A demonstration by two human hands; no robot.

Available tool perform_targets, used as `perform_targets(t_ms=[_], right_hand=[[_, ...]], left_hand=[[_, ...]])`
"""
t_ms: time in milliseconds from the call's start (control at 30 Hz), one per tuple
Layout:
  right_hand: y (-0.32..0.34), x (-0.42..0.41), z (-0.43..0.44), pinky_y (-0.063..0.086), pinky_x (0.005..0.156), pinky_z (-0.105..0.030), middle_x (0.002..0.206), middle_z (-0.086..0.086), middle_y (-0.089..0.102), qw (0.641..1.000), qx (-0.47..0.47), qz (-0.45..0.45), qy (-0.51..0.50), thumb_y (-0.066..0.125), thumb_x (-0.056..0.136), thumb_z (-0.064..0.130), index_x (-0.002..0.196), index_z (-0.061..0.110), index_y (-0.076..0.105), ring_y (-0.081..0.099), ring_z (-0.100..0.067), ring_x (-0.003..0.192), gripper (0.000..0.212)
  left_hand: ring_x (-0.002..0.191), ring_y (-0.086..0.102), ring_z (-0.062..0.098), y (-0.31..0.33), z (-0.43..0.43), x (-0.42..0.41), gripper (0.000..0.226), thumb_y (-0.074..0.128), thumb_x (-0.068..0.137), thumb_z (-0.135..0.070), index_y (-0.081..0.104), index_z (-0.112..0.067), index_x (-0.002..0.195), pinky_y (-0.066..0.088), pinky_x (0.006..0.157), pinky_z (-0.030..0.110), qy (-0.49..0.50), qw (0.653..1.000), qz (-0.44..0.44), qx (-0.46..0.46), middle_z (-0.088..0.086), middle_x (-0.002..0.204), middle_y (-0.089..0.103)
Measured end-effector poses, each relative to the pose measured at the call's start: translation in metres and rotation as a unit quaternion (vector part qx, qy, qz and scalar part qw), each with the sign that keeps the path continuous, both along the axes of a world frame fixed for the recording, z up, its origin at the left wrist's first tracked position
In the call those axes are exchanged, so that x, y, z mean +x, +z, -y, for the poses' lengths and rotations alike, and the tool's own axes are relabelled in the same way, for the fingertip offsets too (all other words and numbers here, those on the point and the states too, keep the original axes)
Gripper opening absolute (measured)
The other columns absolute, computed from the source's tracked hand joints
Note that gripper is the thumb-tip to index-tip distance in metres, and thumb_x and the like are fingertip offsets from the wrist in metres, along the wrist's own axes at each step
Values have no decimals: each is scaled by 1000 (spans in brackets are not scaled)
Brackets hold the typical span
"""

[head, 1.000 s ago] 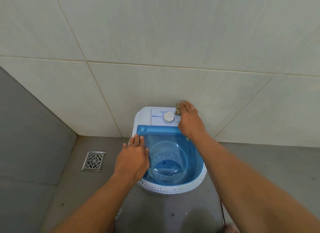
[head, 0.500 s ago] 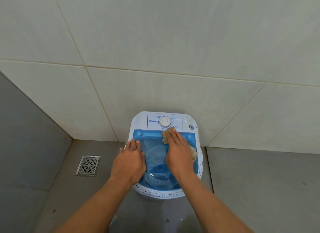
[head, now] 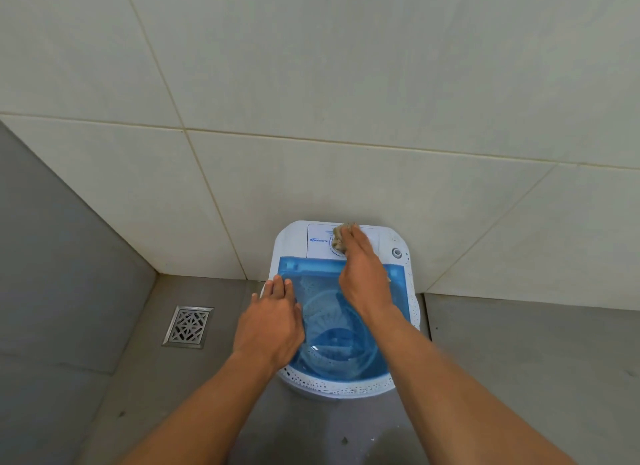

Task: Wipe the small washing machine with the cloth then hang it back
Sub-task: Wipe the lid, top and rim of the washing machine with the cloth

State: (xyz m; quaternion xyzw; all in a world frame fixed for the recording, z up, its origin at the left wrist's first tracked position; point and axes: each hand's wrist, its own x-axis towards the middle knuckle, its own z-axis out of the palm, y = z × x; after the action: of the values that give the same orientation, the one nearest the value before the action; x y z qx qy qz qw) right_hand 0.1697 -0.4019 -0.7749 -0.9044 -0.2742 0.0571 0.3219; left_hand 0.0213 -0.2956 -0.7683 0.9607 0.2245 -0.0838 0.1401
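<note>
The small white washing machine with a clear blue lid stands on the floor against the tiled wall. My right hand lies flat with straight fingers and presses a beige cloth onto the white control panel, over the dial. The cloth shows only at my fingertips and a scrap by the wrist side. My left hand rests flat on the left edge of the lid and rim, fingers straight.
A square metal floor drain sits in the grey floor left of the machine. Pale wall tiles rise right behind it. A grey wall closes in the left side. Bare grey floor lies to the right.
My right hand slid the cloth from the panel's right side down onto the blue lid, then back up onto the dial. My left hand stayed on the lid's left edge.
</note>
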Motion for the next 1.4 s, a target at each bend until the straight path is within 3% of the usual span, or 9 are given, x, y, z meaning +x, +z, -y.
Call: perform_targets(t_ms=[200, 367, 500, 600, 700, 800, 967, 1167, 1400], right_hand=[[12, 18, -16, 12, 120, -45, 158, -11, 25, 968, -140, 138, 155, 43, 82, -7, 145, 9, 37, 13, -29, 147, 65], [12, 18, -6, 0, 120, -38, 159, -9, 24, 948, -163, 179, 206, 45, 82, -11, 147, 10, 36, 11, -28, 149, 69], [7, 20, 15, -3, 119, -34, 159, -7, 23, 948, -147, 167, 228, 45, 78, -16, 148, 12, 34, 10, -26, 149, 76], [3, 12, 28, 16, 121, -40, 159, -9, 22, 973, -100, 109, 178, 48, 69, -22, 149, 11, 32, 13, -25, 148, 88], [7, 6, 29, 24, 118, -33, 162, -3, 13, 991, -85, 58, 89, 48, 75, -19, 154, 18, 19, 15, -21, 148, 91], [11, 11, 14, 15, 118, -29, 162, -5, 15, 993, -79, 55, 75, 45, 77, -17, 153, 16, 22, 15, -22, 148, 86], [18, 15, -12, 5, 119, -40, 162, -8, 14, 973, -145, 111, 141, 44, 81, -13, 150, 12, 29, 7, -27, 149, 75], [20, 3, -3, -4, 121, -45, 163, -9, 2, 931, -232, 183, 214, 41, 89, -7, 154, 9, 12, -6, -26, 149, 73], [10, 0, 28, -8, 117, -34, 161, 1, 17, 936, -181, 157, 259, 40, 85, -7, 153, 18, 24, 3, -18, 150, 74]], left_hand=[[143, 31, 26, 2, 3, 0, 56, 22, 101, -33, 26, -6, 150, 31, 114, 45, 7, 1000, -3, 2, 13, 156, 29], [142, 31, 26, 4, 1, 0, 56, 21, 101, -33, 27, -7, 149, 31, 114, 47, 2, 1000, -8, -1, 13, 155, 31], [144, 27, 25, 3, -1, 0, 56, 20, 101, -34, 25, -7, 151, 29, 114, 47, -2, 1000, -9, 0, 12, 157, 28], [144, 28, 25, 2, -2, 0, 56, 19, 101, -35, 25, -7, 150, 29, 115, 48, -3, 1000, -10, -1, 12, 157, 28], [146, 24, 25, 1, -1, 0, 57, 19, 102, -35, 23, -7, 151, 25, 116, 47, 1, 1000, -11, -12, 12, 158, 25], [145, 26, 26, 2, 0, 1, 57, 20, 101, -35, 25, -6, 150, 27, 116, 47, 4, 1000, -5, -8, 13, 157, 28], [145, 25, 25, 3, 1, 1, 57, 22, 101, -34, 25, -6, 150, 26, 115, 47, 9, 1000, -3, -11, 14, 157, 27], [144, 27, 25, 3, 0, 1, 56, 21, 101, -35, 26, -7, 150, 28, 115, 48, 7, 1000, -5, -13, 12, 157, 29], [146, 22, 23, 1, -1, -1, 57, 19, 101, -37, 24, -9, 151, 25, 116, 49, 9, 1000, -5, -22, 10, 159, 24]])
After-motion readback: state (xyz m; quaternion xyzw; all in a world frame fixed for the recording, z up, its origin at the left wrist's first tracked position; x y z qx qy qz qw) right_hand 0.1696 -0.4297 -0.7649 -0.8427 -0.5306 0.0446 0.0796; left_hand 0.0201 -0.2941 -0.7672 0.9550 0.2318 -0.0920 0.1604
